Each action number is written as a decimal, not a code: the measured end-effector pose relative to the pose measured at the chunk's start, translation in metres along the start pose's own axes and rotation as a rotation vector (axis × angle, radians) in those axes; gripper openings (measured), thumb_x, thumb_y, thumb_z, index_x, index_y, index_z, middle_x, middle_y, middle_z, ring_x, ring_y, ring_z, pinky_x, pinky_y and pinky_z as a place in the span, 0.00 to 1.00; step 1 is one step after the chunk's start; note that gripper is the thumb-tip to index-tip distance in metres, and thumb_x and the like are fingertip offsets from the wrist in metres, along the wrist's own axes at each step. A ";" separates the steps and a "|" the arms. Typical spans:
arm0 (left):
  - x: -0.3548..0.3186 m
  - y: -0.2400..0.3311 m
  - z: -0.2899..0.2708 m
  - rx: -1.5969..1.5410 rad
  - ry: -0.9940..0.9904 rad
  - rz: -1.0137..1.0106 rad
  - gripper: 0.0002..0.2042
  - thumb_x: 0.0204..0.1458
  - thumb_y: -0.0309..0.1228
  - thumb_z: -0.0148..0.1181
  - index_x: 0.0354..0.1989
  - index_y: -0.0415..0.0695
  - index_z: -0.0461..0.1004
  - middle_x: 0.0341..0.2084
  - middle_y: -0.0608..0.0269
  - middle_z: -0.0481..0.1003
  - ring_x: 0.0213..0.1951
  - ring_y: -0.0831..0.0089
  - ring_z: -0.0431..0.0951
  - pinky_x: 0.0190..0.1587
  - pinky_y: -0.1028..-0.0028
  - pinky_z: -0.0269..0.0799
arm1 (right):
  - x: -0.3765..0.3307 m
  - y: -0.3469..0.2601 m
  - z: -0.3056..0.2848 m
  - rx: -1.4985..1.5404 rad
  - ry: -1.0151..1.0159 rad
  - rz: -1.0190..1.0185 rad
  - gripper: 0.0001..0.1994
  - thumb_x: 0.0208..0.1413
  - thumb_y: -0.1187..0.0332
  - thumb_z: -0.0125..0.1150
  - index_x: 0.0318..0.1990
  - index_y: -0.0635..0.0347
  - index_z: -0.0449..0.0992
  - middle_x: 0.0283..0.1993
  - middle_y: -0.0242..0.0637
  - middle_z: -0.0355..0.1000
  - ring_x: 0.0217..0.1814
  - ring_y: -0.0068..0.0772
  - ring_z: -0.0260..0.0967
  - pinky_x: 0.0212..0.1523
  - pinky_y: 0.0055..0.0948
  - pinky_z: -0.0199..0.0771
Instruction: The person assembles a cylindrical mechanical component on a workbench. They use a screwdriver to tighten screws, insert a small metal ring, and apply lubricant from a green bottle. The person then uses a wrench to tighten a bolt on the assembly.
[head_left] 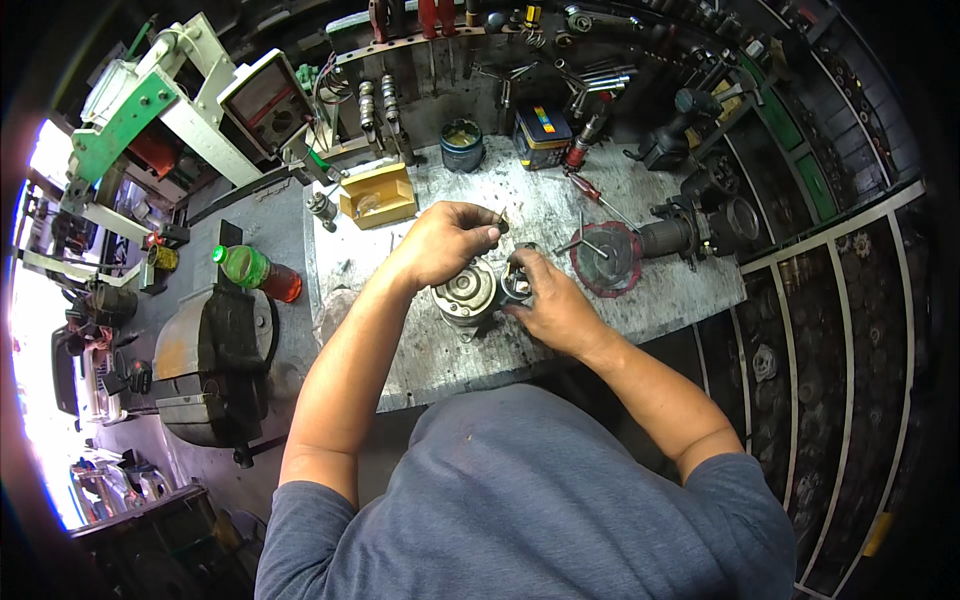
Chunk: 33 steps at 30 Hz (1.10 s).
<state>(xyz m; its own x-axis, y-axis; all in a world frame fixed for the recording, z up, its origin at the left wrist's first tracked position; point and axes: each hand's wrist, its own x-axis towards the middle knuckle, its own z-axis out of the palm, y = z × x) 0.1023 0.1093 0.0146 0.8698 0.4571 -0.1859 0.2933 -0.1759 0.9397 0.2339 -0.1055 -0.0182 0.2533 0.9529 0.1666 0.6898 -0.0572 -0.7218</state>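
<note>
My left hand [448, 242] pinches a small dark metal part [503, 223] between thumb and fingertips. Just below it, a round grey metal motor-like housing [466, 292] stands upright on the worktop. Its top face shows, while my left hand and wrist hang close over its far side. My right hand [553, 308] is closed around a dark, short cylindrical part [516, 284] beside the housing. Lighter bits show in that part's open end, too small to name. Whether the cylinder touches the housing I cannot tell.
Right of my right hand, a red-rimmed dish [607, 258] holds a rod-like tool. Beyond lie a screwdriver [588, 188] and a dark motor assembly [690, 230]. Behind stand a yellow open box [379, 197] and a dark tin [462, 145]. A green-capped bottle [257, 273] lies left.
</note>
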 end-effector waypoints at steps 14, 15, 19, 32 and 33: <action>0.001 -0.003 0.001 -0.033 0.026 -0.024 0.19 0.68 0.34 0.70 0.58 0.31 0.84 0.44 0.54 0.89 0.45 0.72 0.86 0.52 0.69 0.82 | -0.002 0.000 0.001 -0.150 -0.001 0.060 0.45 0.47 0.66 0.89 0.72 0.58 0.68 0.62 0.59 0.76 0.63 0.62 0.80 0.59 0.51 0.84; 0.002 -0.003 0.000 -0.034 0.025 -0.020 0.19 0.68 0.34 0.69 0.58 0.31 0.84 0.44 0.54 0.89 0.45 0.73 0.86 0.52 0.69 0.82 | -0.003 0.001 0.000 -0.149 -0.021 0.028 0.44 0.48 0.68 0.86 0.73 0.58 0.68 0.63 0.58 0.76 0.63 0.62 0.80 0.60 0.51 0.84; 0.001 0.000 -0.001 0.018 0.042 -0.038 0.18 0.68 0.34 0.69 0.58 0.32 0.84 0.44 0.55 0.89 0.44 0.73 0.85 0.52 0.69 0.82 | 0.007 0.011 -0.018 -0.114 -0.151 -0.101 0.42 0.48 0.78 0.78 0.73 0.58 0.67 0.57 0.58 0.79 0.59 0.64 0.81 0.60 0.52 0.84; -0.002 0.000 0.003 -0.020 0.056 0.002 0.17 0.66 0.33 0.71 0.57 0.33 0.85 0.44 0.53 0.89 0.46 0.71 0.87 0.54 0.68 0.82 | -0.002 0.006 0.000 0.162 0.111 0.236 0.39 0.52 0.70 0.83 0.71 0.58 0.69 0.52 0.51 0.83 0.55 0.46 0.85 0.59 0.41 0.84; -0.001 -0.001 0.003 -0.014 0.063 0.014 0.18 0.65 0.33 0.71 0.57 0.33 0.86 0.45 0.49 0.90 0.47 0.69 0.88 0.55 0.67 0.83 | -0.003 0.010 -0.002 0.180 0.094 0.234 0.39 0.52 0.71 0.82 0.71 0.58 0.70 0.53 0.49 0.83 0.56 0.43 0.84 0.59 0.40 0.84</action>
<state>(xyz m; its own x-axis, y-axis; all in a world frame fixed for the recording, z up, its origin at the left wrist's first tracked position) 0.1019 0.1062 0.0130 0.8471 0.5083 -0.1548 0.2755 -0.1709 0.9460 0.2415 -0.1091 -0.0244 0.4588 0.8878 0.0373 0.4761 -0.2101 -0.8539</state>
